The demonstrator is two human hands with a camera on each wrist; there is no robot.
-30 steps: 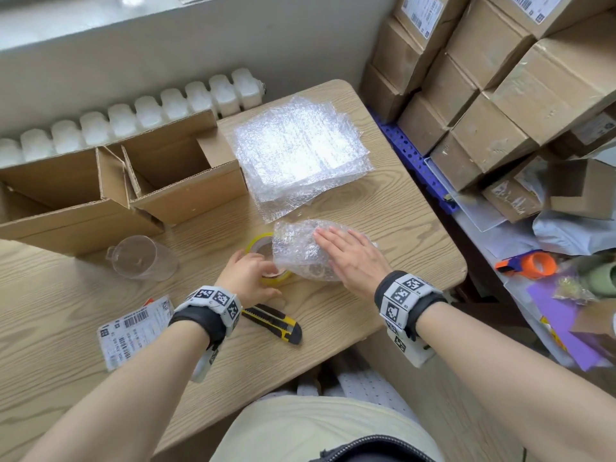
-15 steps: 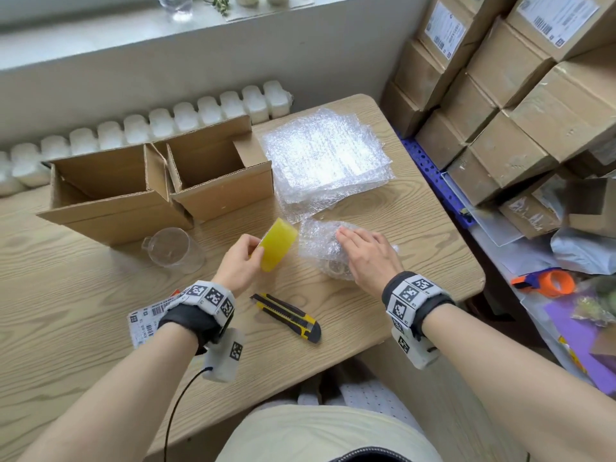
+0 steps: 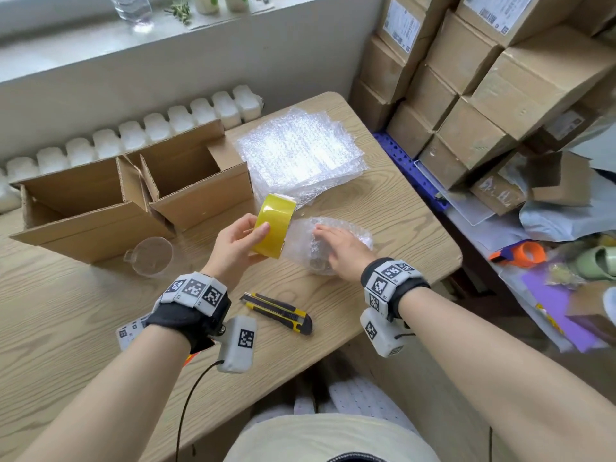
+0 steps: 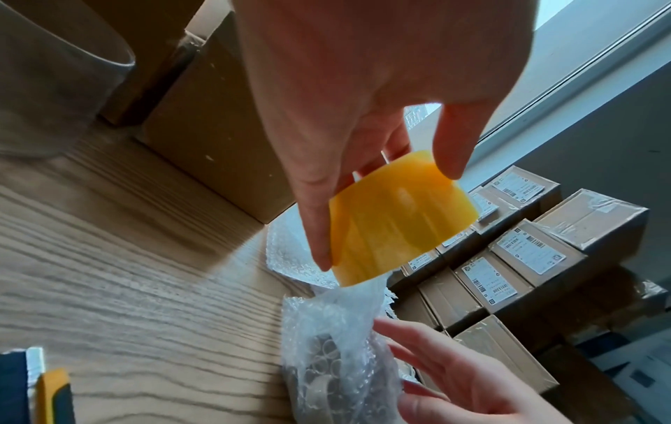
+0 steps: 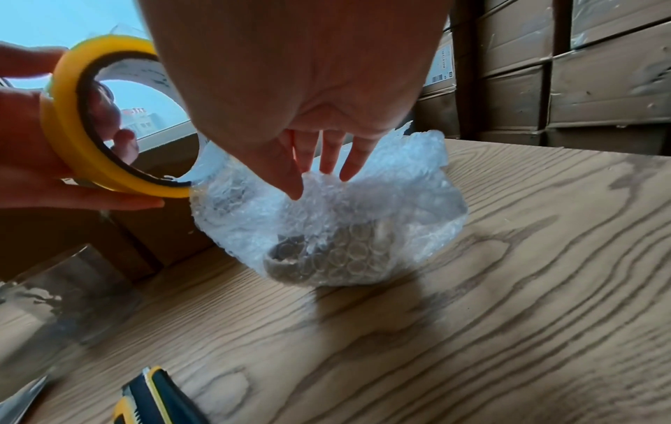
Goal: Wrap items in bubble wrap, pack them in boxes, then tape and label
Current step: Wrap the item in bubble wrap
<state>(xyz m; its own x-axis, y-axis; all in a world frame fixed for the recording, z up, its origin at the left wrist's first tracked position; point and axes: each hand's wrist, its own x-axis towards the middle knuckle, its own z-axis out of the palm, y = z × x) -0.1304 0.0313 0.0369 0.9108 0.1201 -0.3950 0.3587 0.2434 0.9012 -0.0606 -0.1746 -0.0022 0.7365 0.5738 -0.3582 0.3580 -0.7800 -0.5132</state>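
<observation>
Left hand (image 3: 238,241) grips the tape roll (image 3: 275,225) just left of the wrapped bundle (image 3: 328,243); right hand (image 3: 340,250), fingers spread, presses it down.

A small packing and shipping room; sealed, labelled boxes (image 3: 473,95) stacked against the wall; open cartons (image 3: 140,195), bubble wrap sheets (image 3: 300,155) and a knife (image 3: 276,313) on the wooden worktop (image 3: 66,321).

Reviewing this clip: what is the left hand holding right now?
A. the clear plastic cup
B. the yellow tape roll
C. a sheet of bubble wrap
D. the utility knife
B: the left hand grips the yellow tape roll above the table, beside the bubble-wrapped item.
</observation>
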